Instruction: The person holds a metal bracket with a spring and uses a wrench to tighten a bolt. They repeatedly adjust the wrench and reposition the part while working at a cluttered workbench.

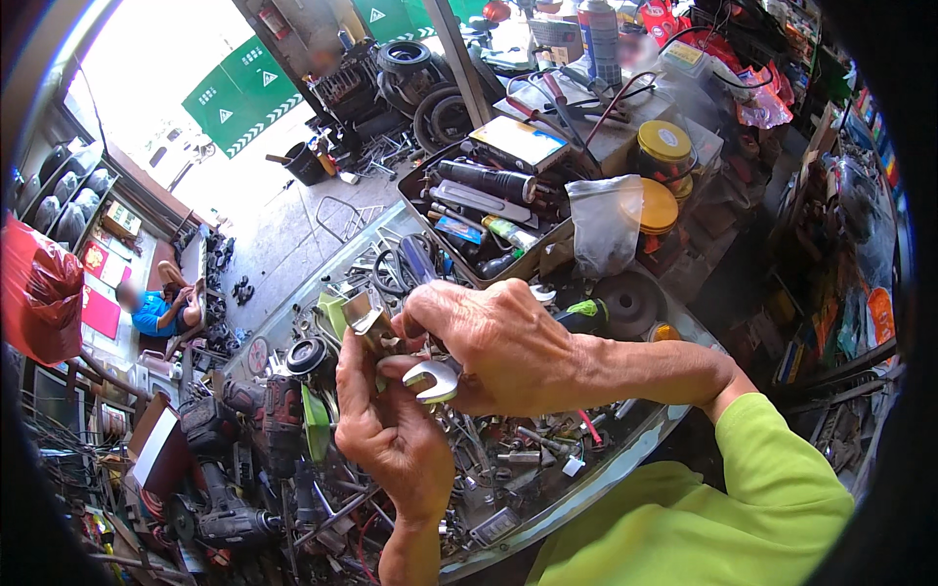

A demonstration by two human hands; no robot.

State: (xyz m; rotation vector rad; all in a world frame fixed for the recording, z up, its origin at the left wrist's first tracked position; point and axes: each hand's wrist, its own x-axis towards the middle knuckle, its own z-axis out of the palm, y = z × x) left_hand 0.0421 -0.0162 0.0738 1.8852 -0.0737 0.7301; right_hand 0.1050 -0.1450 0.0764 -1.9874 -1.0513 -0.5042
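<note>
Above the cluttered bench, my left hand [396, 439] pinches a small bent metal piece [362, 314], shiny on top with a brownish side. My right hand [508, 337] comes in from the right, its fingers closed and bent against that piece. An open-end wrench [431, 382] shows its silver jaw below the right palm, between the two hands. The wrench's handle is mostly hidden by the right hand, whose fingers appear to hold it. What the right fingertips touch on the metal piece is partly covered.
Loose bolts and metal bits cover the glass-topped bench [625, 459]. Cordless drills [234, 513] lie at the left. Behind my hands stands a metal tool tray [562, 239], with yellow-lidded tubs [657, 205] to its right. A seated person [161, 308] is at the far left.
</note>
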